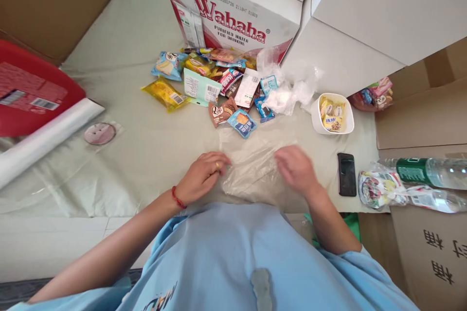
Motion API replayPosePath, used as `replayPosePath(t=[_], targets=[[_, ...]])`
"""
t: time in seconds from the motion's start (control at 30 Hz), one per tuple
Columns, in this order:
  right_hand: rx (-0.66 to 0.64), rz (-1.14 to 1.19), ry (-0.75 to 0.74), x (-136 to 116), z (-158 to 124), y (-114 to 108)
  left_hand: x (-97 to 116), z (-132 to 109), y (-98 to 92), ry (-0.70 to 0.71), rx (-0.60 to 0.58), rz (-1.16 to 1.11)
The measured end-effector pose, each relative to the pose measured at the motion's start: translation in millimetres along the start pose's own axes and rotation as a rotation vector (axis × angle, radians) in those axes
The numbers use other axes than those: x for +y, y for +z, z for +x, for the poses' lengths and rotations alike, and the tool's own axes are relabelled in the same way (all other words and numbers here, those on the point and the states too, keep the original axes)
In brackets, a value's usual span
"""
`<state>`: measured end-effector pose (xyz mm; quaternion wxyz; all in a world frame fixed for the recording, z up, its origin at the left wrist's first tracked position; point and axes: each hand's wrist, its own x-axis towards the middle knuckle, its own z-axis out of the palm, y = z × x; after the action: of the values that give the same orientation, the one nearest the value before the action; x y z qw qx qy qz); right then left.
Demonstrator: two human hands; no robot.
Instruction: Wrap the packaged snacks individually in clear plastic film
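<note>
A clear plastic bag point(251, 167) lies flat on the pale green table cover right in front of me. My left hand point(202, 175) pinches its left edge, fingers curled, with a ring and a red wrist cord showing. My right hand point(296, 169) rests on the bag's right side; it is smeared by motion, so its fingers are unclear. Beyond the bag sits a pile of several wrapped snacks point(215, 82), among them a yellow packet point(166, 93), a brown packet point(222, 112) and a blue packet point(242, 123).
A Wahaha water carton point(233, 14) stands behind the snacks, with crumpled clear plastic point(288, 90) beside it. A white bowl of snacks point(332, 114), a black phone point(346, 174) and a water bottle point(426, 171) lie to the right. A red item point(32, 90) and pink disc point(99, 133) lie left.
</note>
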<state>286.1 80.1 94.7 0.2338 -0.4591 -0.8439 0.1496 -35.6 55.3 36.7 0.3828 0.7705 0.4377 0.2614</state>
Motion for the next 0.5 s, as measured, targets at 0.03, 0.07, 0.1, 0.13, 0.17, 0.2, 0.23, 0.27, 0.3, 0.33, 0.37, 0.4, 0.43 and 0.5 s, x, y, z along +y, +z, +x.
replayPosePath(t=[0.03,0.07,0.1,0.13,0.17,0.2,0.23,0.27,0.3,0.33,0.37,0.4,0.43,0.5], targets=[[-0.116,0.009,-0.056,-8.1,-13.0,14.4,1.9,6.3,3.2,-0.071,0.055,0.029],[-0.199,0.006,-0.071,-14.0,-25.9,28.4,4.1,13.1,6.9,-0.134,0.104,0.069],[-0.255,0.005,-0.055,-18.1,-38.1,40.9,6.5,19.8,10.9,-0.183,0.141,0.115],[-0.291,0.012,-0.029,-20.7,-49.2,50.9,8.9,26.2,14.6,-0.212,0.164,0.158],[-0.309,0.030,0.000,-22.5,-58.8,58.1,11.0,32.0,18.0,-0.222,0.170,0.194],[-0.319,0.059,0.021,-23.8,-66.5,62.3,12.6,36.7,20.6,-0.218,0.162,0.221],[-0.327,0.095,0.031,-24.8,-72.0,63.7,13.3,40.1,22.5,-0.208,0.145,0.239],[-0.337,0.133,0.032,-25.5,-75.2,62.6,13.1,42.1,23.4,-0.193,0.121,0.251],[-0.356,0.172,0.025,-25.9,-76.2,59.5,12.0,42.4,23.4,-0.171,0.089,0.260],[-0.386,0.212,0.012,-25.6,-75.1,54.6,10.1,41.1,22.5,-0.141,0.047,0.268],[-0.424,0.254,-0.004,-24.5,-72.1,48.2,7.5,38.2,20.7,-0.104,-0.001,0.274],[-0.462,0.298,-0.023,-22.3,-67.5,40.6,4.6,34.0,18.2,-0.063,-0.051,0.281],[-0.495,0.346,-0.041,-18.9,-61.4,31.9,1.6,28.7,15.2,-0.023,-0.098,0.287],[-0.511,0.446,-0.046,-8.3,-44.8,13.2,-3.2,16.0,9.3,0.038,-0.161,0.291]])
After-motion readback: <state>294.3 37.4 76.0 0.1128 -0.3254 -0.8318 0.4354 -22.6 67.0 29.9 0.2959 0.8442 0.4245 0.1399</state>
